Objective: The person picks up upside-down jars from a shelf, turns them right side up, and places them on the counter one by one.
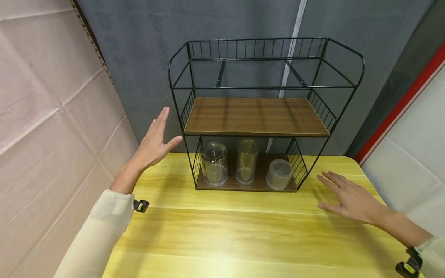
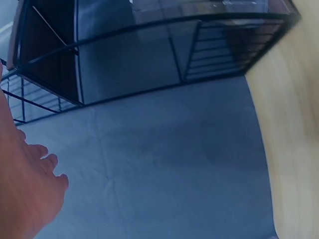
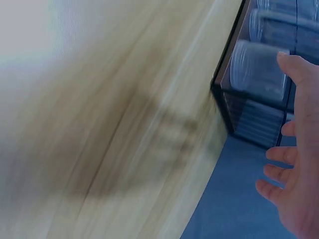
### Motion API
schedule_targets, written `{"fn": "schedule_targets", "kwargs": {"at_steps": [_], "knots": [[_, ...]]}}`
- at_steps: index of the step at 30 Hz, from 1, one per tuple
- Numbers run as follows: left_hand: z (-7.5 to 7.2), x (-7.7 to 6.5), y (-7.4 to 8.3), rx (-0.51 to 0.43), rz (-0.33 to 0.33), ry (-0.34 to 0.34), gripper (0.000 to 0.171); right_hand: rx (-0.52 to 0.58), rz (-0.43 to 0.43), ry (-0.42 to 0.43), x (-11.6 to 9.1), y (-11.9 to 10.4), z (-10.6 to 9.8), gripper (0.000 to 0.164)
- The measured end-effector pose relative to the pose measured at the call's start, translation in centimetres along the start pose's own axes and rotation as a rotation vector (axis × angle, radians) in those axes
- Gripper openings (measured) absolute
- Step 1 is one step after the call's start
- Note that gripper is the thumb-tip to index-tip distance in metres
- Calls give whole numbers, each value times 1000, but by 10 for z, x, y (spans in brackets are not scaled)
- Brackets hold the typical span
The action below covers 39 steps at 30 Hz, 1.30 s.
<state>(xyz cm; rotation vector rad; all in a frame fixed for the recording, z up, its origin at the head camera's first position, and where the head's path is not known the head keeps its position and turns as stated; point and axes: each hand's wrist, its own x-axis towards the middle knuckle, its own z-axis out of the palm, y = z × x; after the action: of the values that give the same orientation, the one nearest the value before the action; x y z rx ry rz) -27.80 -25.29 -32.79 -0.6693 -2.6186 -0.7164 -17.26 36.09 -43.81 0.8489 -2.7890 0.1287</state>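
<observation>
A black wire rack (image 1: pixel 257 88) with brown wooden shelves stands at the back of the table. On its bottom shelf are three clear containers: a wide jar (image 1: pixel 214 170), a slim tall jar (image 1: pixel 247 164) and a short one (image 1: pixel 279 175). My left hand (image 1: pixel 153 144) is raised beside the rack's left side, fingers straight and thumb spread, holding nothing. To the right of the rack my right hand (image 1: pixel 351 199) hovers over the table, fingers extended, also holding nothing. The right wrist view shows the short container (image 3: pixel 259 69) beyond the right thumb.
The upper wooden shelf (image 1: pixel 257 116) bears nothing but shadows. Yellow wood-grain tabletop (image 1: pixel 222 231) spreads in front of the rack. A grey curtain (image 1: pixel 139 46) hangs behind, a pale cloth wall (image 1: pixel 52 96) is at left, and a white panel with a red edge (image 1: pixel 413 100) at right.
</observation>
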Motion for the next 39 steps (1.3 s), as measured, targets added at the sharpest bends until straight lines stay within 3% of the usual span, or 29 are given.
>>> {"fn": "schedule_targets", "kwargs": {"at_steps": [7,18,25,29,39], "knots": [[-4,11,24,-183,-33,-2,106,33,-46,9,0,-20,1,91],[2,23,39,-413,-12,11,112,95,-105,51,7,-47,-11,86],[4,29,46,-567,-10,19,108,109,-162,128,22,-66,-19,92],[5,30,50,-599,-32,13,109,124,-179,170,37,-71,-20,92],[13,37,55,-588,-44,3,113,158,-103,200,73,-76,-13,93]]}}
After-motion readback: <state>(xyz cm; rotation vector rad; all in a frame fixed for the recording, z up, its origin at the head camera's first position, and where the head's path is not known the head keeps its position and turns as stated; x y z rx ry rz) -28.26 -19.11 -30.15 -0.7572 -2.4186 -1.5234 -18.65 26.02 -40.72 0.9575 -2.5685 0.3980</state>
